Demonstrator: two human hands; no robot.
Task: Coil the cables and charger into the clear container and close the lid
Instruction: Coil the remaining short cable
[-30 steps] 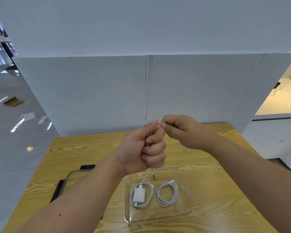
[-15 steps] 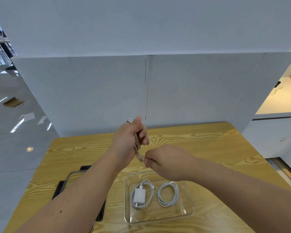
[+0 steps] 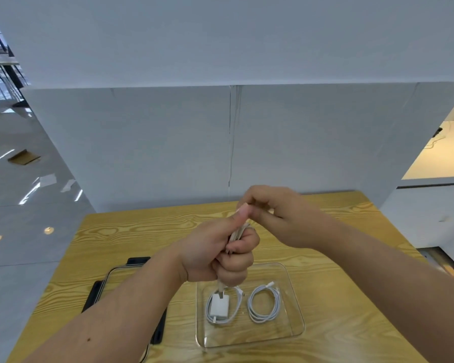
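our left hand (image 3: 215,255) grips the coiled cable (image 3: 236,233); our right hand (image 3: 281,216) pinches its end. we should wind tight, even loops.

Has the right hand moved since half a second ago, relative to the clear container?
Yes. The right hand has risen and moved away from the clear container, now pinching the cable end above the left hand.

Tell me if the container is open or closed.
Open: the container has no lid on; the lid lies beside it on the table.
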